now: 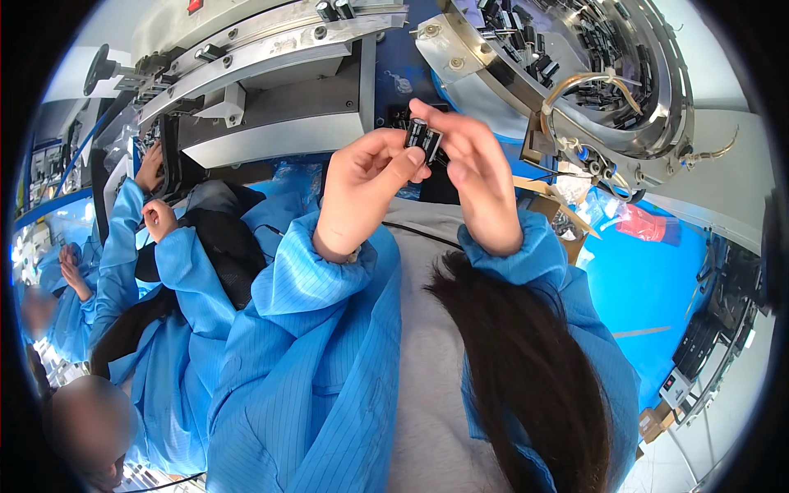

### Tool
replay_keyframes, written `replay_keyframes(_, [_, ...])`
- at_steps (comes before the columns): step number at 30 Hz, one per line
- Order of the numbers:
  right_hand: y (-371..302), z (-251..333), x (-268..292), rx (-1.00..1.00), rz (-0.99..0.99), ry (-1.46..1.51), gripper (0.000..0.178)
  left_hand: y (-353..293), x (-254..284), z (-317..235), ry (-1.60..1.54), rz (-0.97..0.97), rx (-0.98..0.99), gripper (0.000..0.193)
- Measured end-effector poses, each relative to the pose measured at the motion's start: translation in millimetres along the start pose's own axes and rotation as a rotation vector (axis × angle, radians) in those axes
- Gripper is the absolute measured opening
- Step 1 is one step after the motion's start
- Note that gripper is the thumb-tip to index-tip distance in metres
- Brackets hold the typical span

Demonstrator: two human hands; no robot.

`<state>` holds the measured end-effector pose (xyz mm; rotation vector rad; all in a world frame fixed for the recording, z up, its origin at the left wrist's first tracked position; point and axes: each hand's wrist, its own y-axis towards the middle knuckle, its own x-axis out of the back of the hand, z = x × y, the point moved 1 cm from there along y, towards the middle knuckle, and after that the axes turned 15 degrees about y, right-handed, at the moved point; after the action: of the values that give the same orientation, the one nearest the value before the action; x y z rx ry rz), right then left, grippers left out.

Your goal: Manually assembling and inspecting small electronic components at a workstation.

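In front of my chest, both hands are raised close together around a few small black cylindrical capacitors [417, 133] with pale stripes. My left hand [362, 185] pinches them between its thumb and curled fingers. From the other side, my right hand [481, 168] cups the same cluster, its index finger stretched above and its thumb bent in below. Dark pieces show between the right fingers and the capacitors; how firmly that hand grips them is partly hidden.
A round metal feeder bowl [657, 99] full of similar capacitors stands at the far right, with tubing on its rim. A metal rail [271, 62] carrying several capacitors runs across the far left. At the left sits a co-worker in a blue sleeve [197, 263]. A red bag [641, 223] lies at the right.
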<state>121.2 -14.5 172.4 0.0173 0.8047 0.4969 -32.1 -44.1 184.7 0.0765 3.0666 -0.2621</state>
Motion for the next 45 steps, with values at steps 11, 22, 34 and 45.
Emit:
replay_keyframes(11, [2.9, 19.2, 3.4, -0.105, 0.276, -0.074, 0.047, -3.8, 0.0, -12.9, 0.142, -0.004, -0.056, 0.015])
replay_keyframes(22, [-1.2, 34.0, 5.3, -0.289, 0.347, -0.183, 0.043, 12.2, 29.6, -81.5, 0.933, 0.382, -0.548, 0.03])
replay_keyframes(34, [-17.9, 22.6, 8.2, -0.59, 0.295, 0.26, 0.047, 11.2, 26.2, -69.5, 0.962, 0.577, -0.496, 0.03])
replay_keyframes(45, [-23.7, 15.5, 5.6, -0.639, 0.295, 0.188, 0.043, -3.9, 23.8, -63.5, 1.038, 0.456, -0.48, 0.019])
